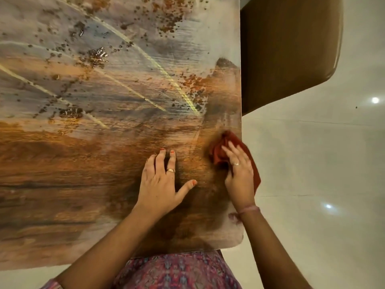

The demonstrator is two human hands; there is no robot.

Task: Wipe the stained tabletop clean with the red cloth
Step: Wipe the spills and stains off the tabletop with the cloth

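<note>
Up and to the left of the left hand (159, 180), the desk (62, 163) carries scattered brown specks and crusted stains (95, 56) across its streaked, wood-patterned top, with pale diagonal lines running through them. The left hand lies flat on the desk, palm down, fingers spread and thumb pointing toward the other hand; it grips nothing. A ring sits on one of its fingers.

Just to its right, apart from it, the right hand (239, 172) presses down on the red cloth (223, 151) at the desk's right edge. Its fingers lie extended over the cloth rather than curled around it, so the hand is open and pushing the cloth flat. The cloth is bunched beyond the fingertips and trails under the palm, with part of it hanging past the desk edge. A ring and a thin wristband show on this hand.

Beyond the right hand, further up, a brown chair seat (291, 49) sits beside the desk. To the right lies a pale glossy floor (323, 163).
</note>
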